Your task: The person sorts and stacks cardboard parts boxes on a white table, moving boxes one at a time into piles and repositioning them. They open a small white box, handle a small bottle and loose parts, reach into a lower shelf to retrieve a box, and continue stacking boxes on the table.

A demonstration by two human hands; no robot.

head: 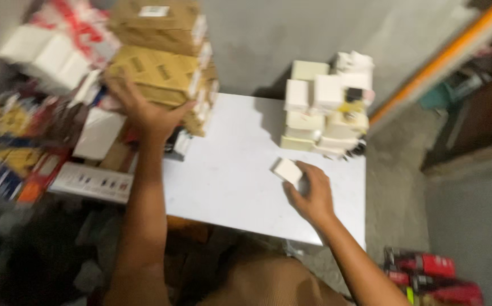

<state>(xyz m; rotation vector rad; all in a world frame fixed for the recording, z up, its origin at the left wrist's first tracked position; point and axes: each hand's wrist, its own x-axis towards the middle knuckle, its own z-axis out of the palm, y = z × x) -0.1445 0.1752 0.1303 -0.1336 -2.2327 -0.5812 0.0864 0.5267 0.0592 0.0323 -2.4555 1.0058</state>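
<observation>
Item in hand: small white box [288,170], lying on the white table [229,187] near its right half, in front of the stack of white boxes [326,107] at the far edge.

Right hand [313,195]: palm down on the table, fingers closed around the near side of the small box, thumb tucked under; wrist low, forearm running back toward the lower right. Grip looks light, more a pinch than a clamp.

Left hand [147,110]: raised and stretched forward to the left, fingers spread against the pile of brown cartons [164,62]; palm pressed to the lowest carton's side. Motion blur hides whether it grips or merely steadies.

Step, as judged: one box being taken from or set on the table while the carton pile is held. A further lift would seem to need a firmer hold on the box's edges, and care that the leaning cartons do not slide.

Surroundings: mixed coloured packets [13,153] left of the table, red items [427,275] on the floor at lower right, grey wall behind.
</observation>
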